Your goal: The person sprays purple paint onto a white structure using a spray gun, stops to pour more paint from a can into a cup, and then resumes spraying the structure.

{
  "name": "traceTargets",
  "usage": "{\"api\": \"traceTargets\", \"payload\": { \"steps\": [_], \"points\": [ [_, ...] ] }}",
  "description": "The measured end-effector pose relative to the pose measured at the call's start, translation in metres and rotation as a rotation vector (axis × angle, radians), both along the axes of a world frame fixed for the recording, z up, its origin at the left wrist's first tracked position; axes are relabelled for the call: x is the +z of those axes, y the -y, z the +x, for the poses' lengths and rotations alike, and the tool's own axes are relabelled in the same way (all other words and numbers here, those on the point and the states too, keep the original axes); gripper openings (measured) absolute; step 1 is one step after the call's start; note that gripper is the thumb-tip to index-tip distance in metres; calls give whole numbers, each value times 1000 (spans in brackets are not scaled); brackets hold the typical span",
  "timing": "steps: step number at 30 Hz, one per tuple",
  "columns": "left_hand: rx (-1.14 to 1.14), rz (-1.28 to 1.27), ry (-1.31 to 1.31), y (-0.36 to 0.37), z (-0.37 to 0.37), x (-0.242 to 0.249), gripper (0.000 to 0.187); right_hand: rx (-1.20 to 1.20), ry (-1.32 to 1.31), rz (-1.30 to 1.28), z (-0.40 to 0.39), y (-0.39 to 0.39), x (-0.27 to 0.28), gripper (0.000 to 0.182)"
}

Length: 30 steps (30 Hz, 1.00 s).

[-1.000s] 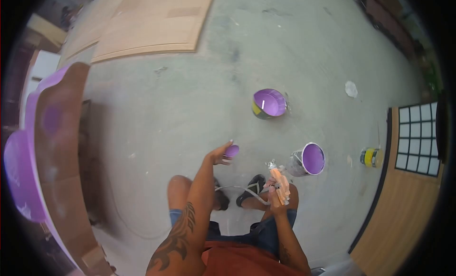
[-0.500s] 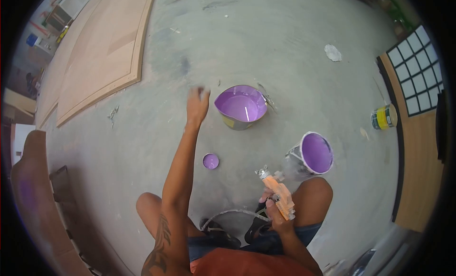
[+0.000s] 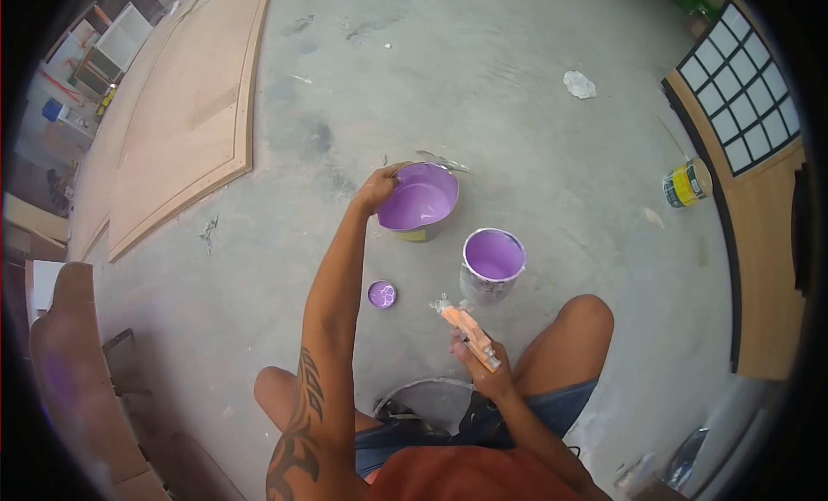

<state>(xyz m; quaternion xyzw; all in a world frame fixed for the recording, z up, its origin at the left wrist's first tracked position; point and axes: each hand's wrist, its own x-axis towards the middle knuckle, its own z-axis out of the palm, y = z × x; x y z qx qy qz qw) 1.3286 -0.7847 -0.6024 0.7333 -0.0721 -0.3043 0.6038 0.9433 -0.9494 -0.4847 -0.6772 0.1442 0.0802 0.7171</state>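
Observation:
My left hand (image 3: 379, 189) grips the left rim of a wide container of purple paint (image 3: 420, 197), fingers over the edge. In my right hand (image 3: 486, 370) is an orange spray gun (image 3: 470, 334), its metal nozzle end pointing up and left. Just beyond the gun stands a paint-smeared bucket (image 3: 490, 284) with purple paint inside, upright and close to the wide container. A small round lid or dish (image 3: 382, 294) with purple paint lies on the floor nearer me.
Large wooden panels (image 3: 194, 113) lie at the upper left. A can with a yellow label (image 3: 687, 184) is at the right, beside a wooden piece with a white grid (image 3: 746, 91). A hose (image 3: 427, 381) curves between my feet. A white patch (image 3: 580, 84) marks the floor.
My left hand has come down onto the wide container's rim and closed on it. The bucket, tilted before, now stands upright, closer to that container. The spray gun appears slightly lower and further left.

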Motion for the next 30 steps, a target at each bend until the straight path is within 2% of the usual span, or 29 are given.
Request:
{"api": "traceTargets", "payload": {
  "steps": [1,3,4,6,7,8,9,10,12,15,16,18,19,21,22,25,26,30],
  "points": [
    [6,6,-2,0,-12,2,47,-17,14,22,-2,-1,-11,28],
    [243,-113,-60,-2,-31,-4,48,-23,22,46,-7,-1,-27,28],
    [249,-111,-57,-3,-37,-9,48,-37,55,22,-7,-2,-31,28],
    [426,-308,-39,-6,-51,-20,49,-49,85,5,-9,-2,-47,27],
    [429,-300,-40,-6,-61,-19,49,-20,61,16,-10,-1,-56,26],
    [557,-323,4,-4,-70,-17,50,8,36,26,-13,0,-64,26],
    [685,-346,53,-3,-78,-19,51,10,36,34,-13,1,-64,26],
    [685,-339,59,0,-83,-20,51,24,40,2,-10,2,-64,25],
    [856,-465,46,7,-94,-21,53,40,44,-26,-7,2,-64,25],
    [986,-569,30,17,-101,-20,54,16,63,-26,-3,5,-66,26],
    [988,-567,28,13,-99,-35,54,-5,72,-40,-3,4,-65,26],
    [952,-360,86,1,-90,-58,51,-30,84,-54,1,5,-64,26],
    [947,-356,83,-8,-84,-58,51,-29,70,-67,1,5,-64,26],
    [774,78,-51,-28,-62,-55,50,-31,53,-83,0,6,-65,25],
    [656,46,-79,-35,-58,-42,49,-22,37,-84,0,6,-67,26],
    [605,-27,-184,-34,-46,-24,45,9,14,-94,0,6,-69,26],
    [589,-143,-34,-28,-49,-23,44,34,12,-100,-1,6,-69,27],
    [640,-296,-88,-17,-50,-34,45,106,0,-162,-3,9,-64,27]
  ]
}}
